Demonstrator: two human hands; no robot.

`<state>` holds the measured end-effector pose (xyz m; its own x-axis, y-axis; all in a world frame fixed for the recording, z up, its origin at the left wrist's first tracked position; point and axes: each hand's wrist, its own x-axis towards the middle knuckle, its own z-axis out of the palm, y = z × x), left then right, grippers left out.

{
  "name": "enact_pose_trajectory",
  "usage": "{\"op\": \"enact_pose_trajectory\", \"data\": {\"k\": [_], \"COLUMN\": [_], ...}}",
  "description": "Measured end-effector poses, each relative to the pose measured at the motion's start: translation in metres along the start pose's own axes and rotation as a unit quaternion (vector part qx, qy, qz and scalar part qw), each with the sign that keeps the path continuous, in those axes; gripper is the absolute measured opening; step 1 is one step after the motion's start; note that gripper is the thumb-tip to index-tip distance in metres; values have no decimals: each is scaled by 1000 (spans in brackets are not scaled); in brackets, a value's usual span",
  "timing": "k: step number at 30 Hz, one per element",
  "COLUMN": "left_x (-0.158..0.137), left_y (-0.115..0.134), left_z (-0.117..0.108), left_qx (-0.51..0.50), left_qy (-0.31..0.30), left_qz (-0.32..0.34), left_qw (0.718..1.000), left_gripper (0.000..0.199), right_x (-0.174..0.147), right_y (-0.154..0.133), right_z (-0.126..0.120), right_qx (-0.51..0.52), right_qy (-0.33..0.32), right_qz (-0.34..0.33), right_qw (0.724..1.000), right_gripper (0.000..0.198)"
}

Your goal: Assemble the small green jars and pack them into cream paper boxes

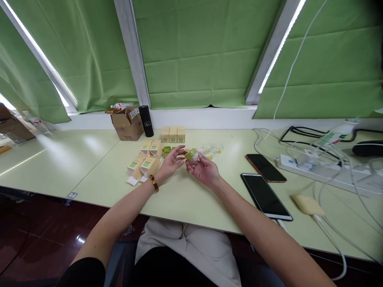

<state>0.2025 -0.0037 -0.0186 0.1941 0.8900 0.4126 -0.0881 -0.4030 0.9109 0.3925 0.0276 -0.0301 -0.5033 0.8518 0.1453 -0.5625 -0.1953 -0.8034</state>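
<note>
My right hand is closed around a small clear container with a green part, held just above the table. Beside it, my left hand has its fingers stretched toward the container; whether the fingertips touch it I cannot tell. Small green pieces lie just behind the left hand. To the left are several beige cartons with green labels, some with their white flaps out. Three more cartons stand in a row behind. Clear plastic cups with yellow spots sit beyond my right hand.
A cardboard box and a black bottle stand at the back left. Two phones lie at the right, near a white power strip, tangled cables and a yellowish charging block. Green blinds hang behind the table.
</note>
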Motion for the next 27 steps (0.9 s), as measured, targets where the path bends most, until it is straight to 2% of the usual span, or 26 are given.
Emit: {"op": "enact_pose_trajectory", "data": {"k": [5,9,12,14,16,22,27], "left_x": [2,2,1,-1,-2,0,-1], "left_y": [-5,-2,1,0,-2,-13,-17], "left_z": [1,0,0,-1,-3,-9,-9], "left_qx": [14,83,181,270,347,465,498], "left_qy": [-24,-16,17,38,46,26,3], "left_qz": [13,16,11,3,-3,14,36], "left_qw": [1000,996,983,962,937,885,866], "left_gripper": [75,65,54,49,46,44,42], "right_x": [-1,2,6,8,9,7,7], "right_y": [2,5,4,1,-3,-2,2], "right_z": [4,-1,-9,-14,-17,-15,-13], "right_qx": [12,-56,-156,-209,-231,-256,-268], "right_qy": [-8,12,114,175,204,209,195], "right_qz": [57,103,59,14,-19,-28,-34], "right_qw": [998,993,979,962,951,943,943], "right_gripper": [33,40,43,44,45,44,44]}}
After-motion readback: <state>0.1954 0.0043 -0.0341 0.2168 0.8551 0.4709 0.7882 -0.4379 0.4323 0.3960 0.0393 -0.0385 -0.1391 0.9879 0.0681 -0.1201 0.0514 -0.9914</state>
